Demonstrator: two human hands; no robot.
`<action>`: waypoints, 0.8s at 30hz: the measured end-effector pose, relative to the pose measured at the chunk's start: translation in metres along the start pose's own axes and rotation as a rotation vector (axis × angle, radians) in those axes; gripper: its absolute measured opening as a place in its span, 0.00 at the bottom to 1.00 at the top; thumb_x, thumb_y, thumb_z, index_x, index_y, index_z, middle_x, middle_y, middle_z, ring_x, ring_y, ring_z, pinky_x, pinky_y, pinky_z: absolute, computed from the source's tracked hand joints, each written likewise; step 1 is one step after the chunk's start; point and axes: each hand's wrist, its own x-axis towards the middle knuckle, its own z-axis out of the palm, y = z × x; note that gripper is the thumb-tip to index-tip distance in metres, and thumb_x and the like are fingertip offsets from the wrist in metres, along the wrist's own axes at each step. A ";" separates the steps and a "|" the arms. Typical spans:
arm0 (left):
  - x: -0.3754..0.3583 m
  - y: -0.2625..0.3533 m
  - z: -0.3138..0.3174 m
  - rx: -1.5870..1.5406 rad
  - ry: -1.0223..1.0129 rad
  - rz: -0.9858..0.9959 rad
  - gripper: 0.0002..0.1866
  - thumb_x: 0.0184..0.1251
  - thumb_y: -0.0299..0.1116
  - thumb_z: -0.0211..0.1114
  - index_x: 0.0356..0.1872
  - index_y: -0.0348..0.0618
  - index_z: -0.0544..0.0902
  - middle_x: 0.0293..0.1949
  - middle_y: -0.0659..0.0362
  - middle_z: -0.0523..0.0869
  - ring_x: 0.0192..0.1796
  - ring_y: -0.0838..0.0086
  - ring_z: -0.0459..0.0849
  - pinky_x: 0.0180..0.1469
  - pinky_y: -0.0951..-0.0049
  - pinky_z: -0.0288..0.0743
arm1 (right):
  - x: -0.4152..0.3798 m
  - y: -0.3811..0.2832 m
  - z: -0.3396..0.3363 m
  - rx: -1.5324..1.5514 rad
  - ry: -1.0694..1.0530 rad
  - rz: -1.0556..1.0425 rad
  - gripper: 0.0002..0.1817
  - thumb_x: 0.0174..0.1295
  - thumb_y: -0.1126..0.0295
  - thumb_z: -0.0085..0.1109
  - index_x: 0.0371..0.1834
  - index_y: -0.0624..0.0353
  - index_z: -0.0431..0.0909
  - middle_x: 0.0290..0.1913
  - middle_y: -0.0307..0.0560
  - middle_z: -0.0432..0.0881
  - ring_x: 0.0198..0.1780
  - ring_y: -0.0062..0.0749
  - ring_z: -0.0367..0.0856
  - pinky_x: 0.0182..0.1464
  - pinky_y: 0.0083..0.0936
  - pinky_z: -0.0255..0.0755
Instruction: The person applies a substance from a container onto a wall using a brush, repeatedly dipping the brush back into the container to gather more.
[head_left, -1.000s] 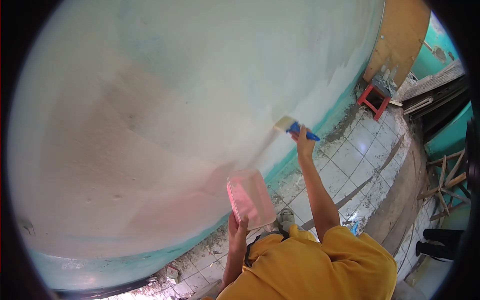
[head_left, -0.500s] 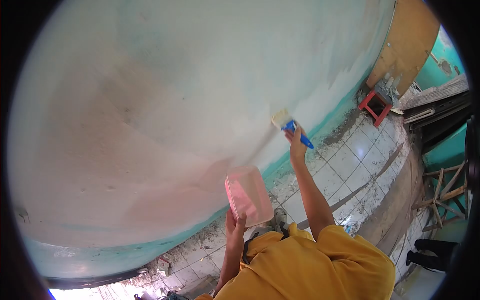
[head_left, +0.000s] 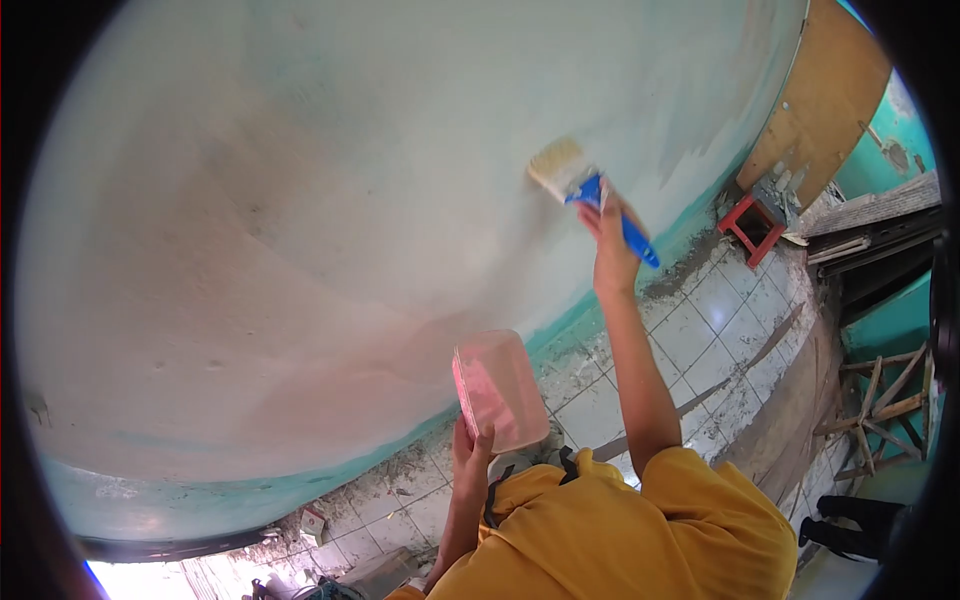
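Observation:
A wide paintbrush (head_left: 592,188) with pale bristles and a blue handle is gripped in my right hand (head_left: 615,243), raised in front of the wall (head_left: 400,200). Its bristles overlap the whitish, patchy paint on that wall. My left hand (head_left: 470,450) clasps the near side of a pink plastic container (head_left: 503,390), held low by the wall's foot. Some pale pink paint shows inside it. A turquoise strip runs along the wall's lower edge.
A red stool (head_left: 751,230) stands by a brown board (head_left: 815,100) at the right. Stacked planks (head_left: 880,210) and a wooden frame (head_left: 880,405) lie farther right. Debris dots the white tiled floor (head_left: 690,325). A dark strip crosses the tiles.
My right hand has moved upward with the paintbrush, which now looks larger and closer to the camera. My left hand holds the container in nearly the same spot.

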 end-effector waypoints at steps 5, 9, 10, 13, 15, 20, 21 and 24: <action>0.003 -0.008 -0.007 0.011 0.010 0.007 0.35 0.73 0.50 0.63 0.70 0.38 0.64 0.47 0.62 0.76 0.44 0.81 0.75 0.46 0.74 0.77 | -0.046 0.123 -0.074 -0.112 0.077 0.203 0.25 0.73 0.57 0.57 0.59 0.71 0.78 0.50 0.51 0.84 0.46 0.30 0.86 0.51 0.25 0.82; 0.005 -0.012 -0.011 0.013 0.027 0.010 0.34 0.73 0.50 0.63 0.69 0.38 0.65 0.45 0.62 0.75 0.44 0.81 0.74 0.45 0.75 0.75 | -0.048 0.126 -0.083 -0.194 0.107 0.240 0.23 0.74 0.59 0.55 0.59 0.72 0.78 0.46 0.49 0.85 0.44 0.28 0.86 0.48 0.26 0.82; 0.003 -0.008 -0.010 0.011 0.028 0.006 0.34 0.73 0.50 0.63 0.69 0.38 0.65 0.45 0.62 0.75 0.44 0.81 0.74 0.45 0.75 0.75 | -0.045 0.110 -0.071 -0.197 0.107 0.242 0.23 0.74 0.59 0.55 0.59 0.72 0.78 0.46 0.49 0.85 0.44 0.28 0.86 0.48 0.26 0.82; 0.003 -0.001 -0.004 -0.013 0.046 0.002 0.34 0.72 0.51 0.64 0.68 0.38 0.66 0.45 0.62 0.74 0.44 0.81 0.73 0.45 0.75 0.75 | -0.022 0.015 0.002 -0.100 0.009 0.088 0.25 0.74 0.58 0.55 0.60 0.72 0.76 0.48 0.50 0.84 0.45 0.29 0.86 0.51 0.27 0.81; 0.006 -0.005 -0.009 0.018 0.028 -0.007 0.34 0.72 0.51 0.65 0.68 0.38 0.66 0.45 0.62 0.75 0.44 0.80 0.74 0.45 0.75 0.75 | -0.015 -0.021 0.023 -0.073 -0.035 0.026 0.25 0.74 0.58 0.55 0.61 0.72 0.76 0.49 0.51 0.84 0.46 0.30 0.86 0.52 0.28 0.81; 0.008 -0.008 -0.011 0.002 0.038 0.014 0.33 0.72 0.51 0.64 0.67 0.39 0.67 0.42 0.64 0.74 0.40 0.82 0.71 0.40 0.77 0.72 | -0.023 0.028 -0.006 0.063 -0.024 0.071 0.28 0.74 0.56 0.57 0.64 0.71 0.72 0.55 0.52 0.81 0.53 0.35 0.84 0.57 0.29 0.79; 0.008 -0.008 -0.013 0.009 0.031 0.010 0.33 0.72 0.51 0.64 0.67 0.39 0.68 0.41 0.65 0.73 0.38 0.83 0.71 0.38 0.78 0.71 | -0.035 0.053 -0.020 -0.005 0.026 0.125 0.26 0.75 0.57 0.54 0.64 0.71 0.74 0.55 0.53 0.81 0.51 0.34 0.84 0.57 0.31 0.80; 0.006 -0.007 -0.009 -0.028 0.048 0.040 0.32 0.72 0.51 0.64 0.66 0.39 0.68 0.39 0.66 0.72 0.36 0.84 0.69 0.36 0.79 0.68 | -0.061 0.129 -0.068 -0.116 0.074 0.183 0.24 0.76 0.60 0.51 0.64 0.70 0.73 0.55 0.54 0.82 0.49 0.35 0.86 0.54 0.29 0.81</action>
